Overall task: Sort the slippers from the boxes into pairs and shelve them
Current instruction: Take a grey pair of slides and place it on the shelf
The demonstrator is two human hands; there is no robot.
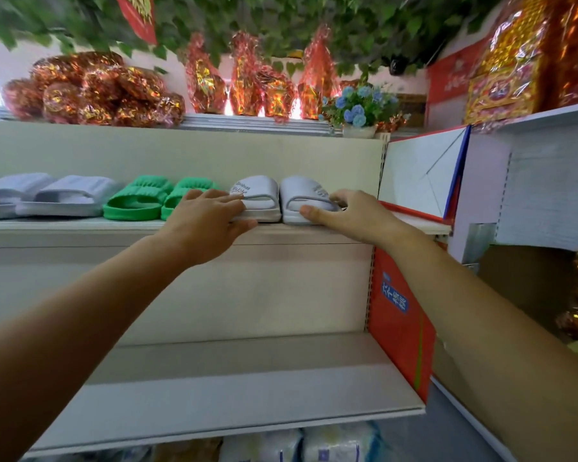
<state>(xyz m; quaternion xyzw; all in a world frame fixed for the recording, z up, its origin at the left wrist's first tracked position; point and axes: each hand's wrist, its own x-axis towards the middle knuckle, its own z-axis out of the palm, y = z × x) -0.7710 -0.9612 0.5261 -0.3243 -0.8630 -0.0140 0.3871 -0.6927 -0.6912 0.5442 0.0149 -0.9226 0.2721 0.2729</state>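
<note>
A pair of light grey slippers stands side by side at the right end of the upper shelf (pixel 80 225), openings towards me. My left hand (pixel 207 221) holds the left grey slipper (pixel 261 195), fingers over its left side and thumb along its near edge. My right hand (pixel 354 215) grips the right grey slipper (pixel 301 191), thumb on the near edge and fingers curled round its right side. To their left sits a green pair (pixel 137 198), partly hidden by my left hand. Further left is a pale grey pair (pixel 47 195).
The lower shelf (pixel 231 395) is bare. A red box (pixel 397 311) with an open white flap (pixel 417 175) stands right of the shelving. Foil-wrapped goods (pixel 90 88) and a flower pot (pixel 361 111) sit on top. Packaged goods (pixel 314 445) lie below.
</note>
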